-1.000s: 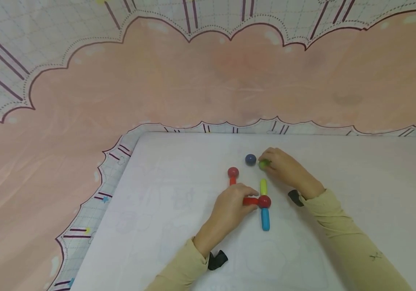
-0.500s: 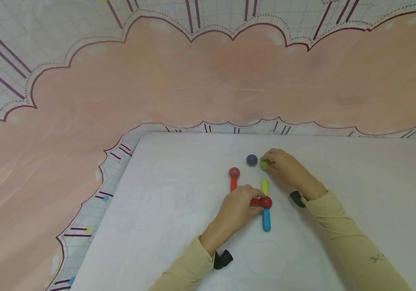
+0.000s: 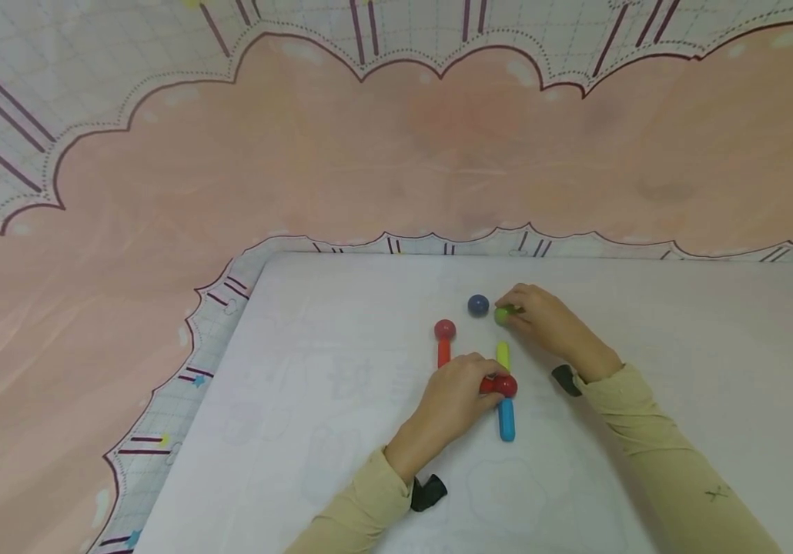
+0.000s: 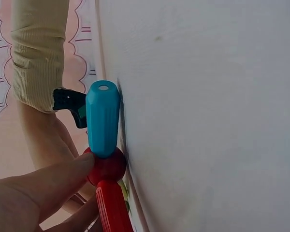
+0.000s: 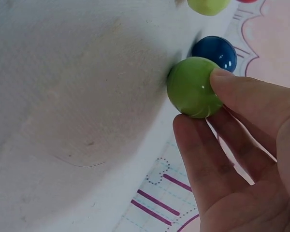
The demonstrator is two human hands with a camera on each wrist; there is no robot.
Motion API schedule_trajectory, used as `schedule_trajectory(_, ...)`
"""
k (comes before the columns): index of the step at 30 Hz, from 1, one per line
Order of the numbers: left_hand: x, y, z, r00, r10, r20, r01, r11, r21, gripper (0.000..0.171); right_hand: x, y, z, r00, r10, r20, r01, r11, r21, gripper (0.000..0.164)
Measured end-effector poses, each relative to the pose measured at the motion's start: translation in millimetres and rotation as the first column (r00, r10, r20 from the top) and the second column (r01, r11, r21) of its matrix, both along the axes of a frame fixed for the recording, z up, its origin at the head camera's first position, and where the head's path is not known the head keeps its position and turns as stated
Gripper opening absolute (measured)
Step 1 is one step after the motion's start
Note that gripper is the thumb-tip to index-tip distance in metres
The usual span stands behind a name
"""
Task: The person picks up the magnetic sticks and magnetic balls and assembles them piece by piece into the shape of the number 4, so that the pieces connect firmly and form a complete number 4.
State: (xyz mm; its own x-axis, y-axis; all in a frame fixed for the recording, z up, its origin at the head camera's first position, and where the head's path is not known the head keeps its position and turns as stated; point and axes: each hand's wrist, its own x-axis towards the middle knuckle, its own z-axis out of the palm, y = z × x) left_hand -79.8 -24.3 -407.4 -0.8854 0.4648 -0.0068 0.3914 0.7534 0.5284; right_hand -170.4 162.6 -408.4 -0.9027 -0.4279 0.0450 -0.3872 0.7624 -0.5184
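My left hand pinches a shiny red ball on the white tabletop, thumb against its side in the left wrist view. Three ribbed sticks meet at this ball: a light blue one towards me, a yellow-green one away from me, and a red one partly covered by my fingers. Farther back, my right hand holds a green ball between thumb and fingertips. A dark blue ball sits just left of it.
Left of the group, another red ball tops an upright-pointing red stick, whose near end my left hand hides. The white tabletop ends at a back edge, with pink cloud-patterned cloth beyond. Dark straps hang at both wrists.
My left hand has slid right along the red stick, its fingertips now at the red ball. The right hand still holds the green ball in nearly the same spot.
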Motion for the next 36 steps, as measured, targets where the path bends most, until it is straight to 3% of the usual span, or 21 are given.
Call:
schedule_trajectory(9, -3.1, 1.5, -0.3, 0.999, -0.030, 0.043, 0.031, 0.999, -0.019, 0.034, -0.6, 4.7, -3.7, 0.998, -0.033, 0.060, 0.037, 0.997, -0.071, 0.025)
schedule_trajectory(19, -2.9, 1.7, -0.4, 0.999, -0.035, 0.033, 0.036, 0.999, -0.029, 0.033, -1.5, 7.2, -4.1, 0.998, 0.009, 0.057, -0.003, 0.994, -0.113, 0.023)
schedule_trajectory(36, -2.8, 2.4, 1.3, 0.999, -0.027, 0.023, 0.028, 0.999, -0.038, 0.033, 5.6, 8.1, 0.9, 0.991, 0.036, 0.127, -0.022, 0.994, -0.109, 0.025)
